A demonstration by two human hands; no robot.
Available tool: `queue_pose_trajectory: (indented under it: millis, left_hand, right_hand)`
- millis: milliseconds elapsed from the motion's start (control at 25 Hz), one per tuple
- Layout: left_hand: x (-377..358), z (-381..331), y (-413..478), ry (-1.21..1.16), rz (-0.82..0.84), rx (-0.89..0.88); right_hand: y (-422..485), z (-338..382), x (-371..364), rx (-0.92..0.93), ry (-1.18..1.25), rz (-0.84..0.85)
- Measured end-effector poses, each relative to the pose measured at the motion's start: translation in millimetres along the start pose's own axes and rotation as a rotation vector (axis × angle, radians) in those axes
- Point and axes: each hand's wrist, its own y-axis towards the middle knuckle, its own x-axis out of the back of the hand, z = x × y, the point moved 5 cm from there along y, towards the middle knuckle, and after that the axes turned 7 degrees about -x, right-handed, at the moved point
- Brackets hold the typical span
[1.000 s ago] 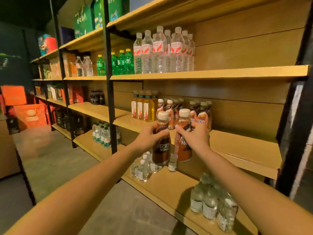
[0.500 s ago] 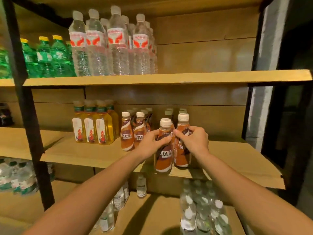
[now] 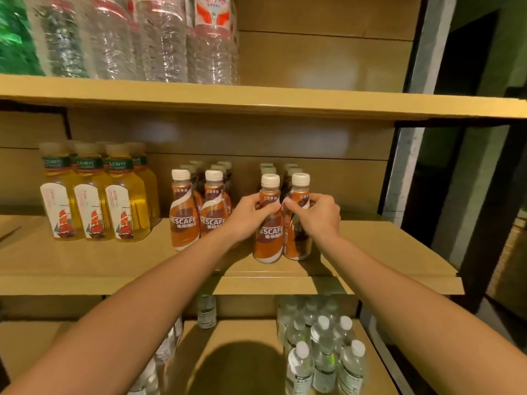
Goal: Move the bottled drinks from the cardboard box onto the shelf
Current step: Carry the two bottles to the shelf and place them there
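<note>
Two brown coffee bottles with white caps stand side by side on the middle wooden shelf (image 3: 370,246), in front of a row of like bottles. My left hand (image 3: 248,215) grips the left coffee bottle (image 3: 268,240) around its upper body. My right hand (image 3: 316,215) grips the right coffee bottle (image 3: 296,238) the same way. Both bottles are upright with their bases on the shelf board. Two more rows of coffee bottles (image 3: 196,212) stand just to the left. The cardboard box is out of view.
Yellow tea bottles (image 3: 94,201) stand at the shelf's left. Clear water bottles (image 3: 159,38) fill the shelf above, and small water bottles (image 3: 322,352) the shelf below. A dark upright post (image 3: 484,209) bounds the shelving at the right. Bare board lies right of my right hand.
Both hands have carried the two bottles forward and set them down on the middle shelf. The camera has moved closer to the shelving.
</note>
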Motion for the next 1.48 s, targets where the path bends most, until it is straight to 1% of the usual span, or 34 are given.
queue_pose_trajectory:
  millis: [280,360,480,520,600,720,840,920,1120,1280,1480]
  left_hand:
    - [-1.8,11.4,14.9,-0.012,-0.014,0.006]
    - [-4.1,12.0,14.5,-0.020,-0.043,0.002]
    - [-11.0,14.7,2.5,-0.051,-0.162,-0.020]
    - [-14.1,18.9,-5.0,-0.017,-0.211,-0.016]
    - [-18.3,34.8,-20.0,0.128,-0.290,0.043]
    - [-25.3,57.4,-30.3,0.315,-0.272,0.155]
    - [-26.5,58.9,-28.4,0.441,-0.293,0.168]
    - [-25.9,59.7,-25.7,0.503,-0.316,0.161]
    - [-24.3,69.9,-19.0,0.616,-0.300,0.174]
    - [-23.4,70.6,-17.1,0.653,-0.275,0.165]
    - [-25.7,71.0,-19.6,0.693,-0.279,0.141]
  right_hand:
    - [17.3,-7.1,-12.8,0.022,0.023,-0.022]
    - [18.7,-7.7,-12.8,0.049,0.041,0.019]
    - [13.4,-19.9,-10.3,0.062,0.061,0.137]
    - [10.5,-29.7,-7.8,0.055,0.028,0.155]
    - [3.7,-50.7,-5.4,0.035,-0.093,0.178]
    - [-4.4,-72.1,-15.5,0.025,-0.249,0.248]
    - [-7.9,-73.9,-24.9,0.076,-0.326,0.174]
    - [-8.6,-73.0,-26.1,0.074,-0.328,0.121]
    - [-5.3,-73.7,-28.1,0.103,-0.383,0.123]
    - [0.3,-76.4,-31.7,0.115,-0.432,0.137]
    - [3.2,-81.3,-35.6,0.077,-0.458,0.155]
